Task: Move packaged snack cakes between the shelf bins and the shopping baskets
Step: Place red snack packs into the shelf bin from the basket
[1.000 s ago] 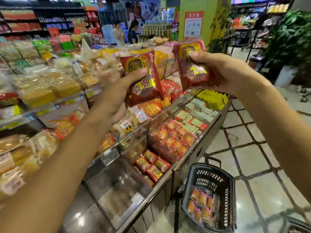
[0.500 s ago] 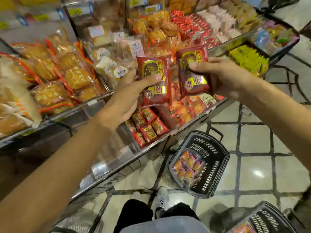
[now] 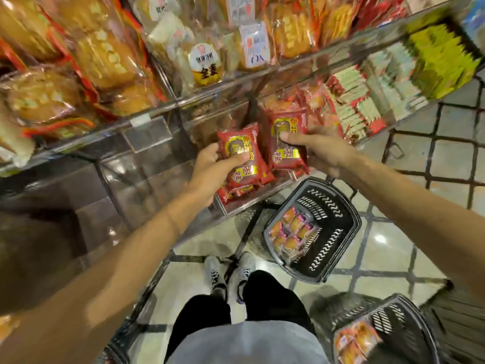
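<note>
Two hands side by side — left hand [image 3: 210, 172], right hand [image 3: 319, 151] — each gripping red pack.

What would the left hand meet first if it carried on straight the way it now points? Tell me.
Probably the red packs lying in the clear shelf bin. The left hand, holding a red snack pack, points forward and slightly right, over that bin. Depth is unclear from this one view, so it may pass above them.
</note>
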